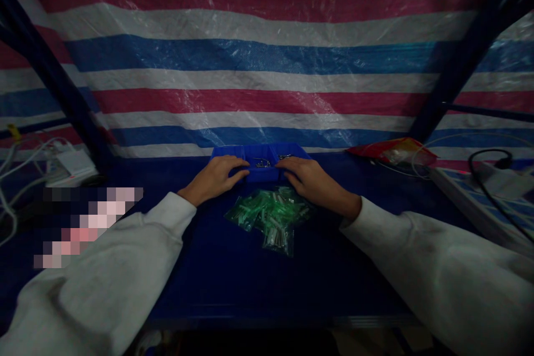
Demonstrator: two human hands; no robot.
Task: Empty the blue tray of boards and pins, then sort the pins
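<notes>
Where hands (217, 177) rest: tray (261, 169) (blue).

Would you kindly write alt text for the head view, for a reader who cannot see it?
Two hands, left and right, rest on the near edge of a small blue tray holding small metal parts, on a dark blue table. A bag of green pieces lies just before it; a striped tarp hangs behind.

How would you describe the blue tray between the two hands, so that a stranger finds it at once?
Start at the striped tarp behind the dark blue table. At its foot, in the middle, stands the blue tray, with the left hand and right hand on its front edge. Unlike the green bagged parts before it, it is rigid, divided, and holds small metal pieces.
</notes>
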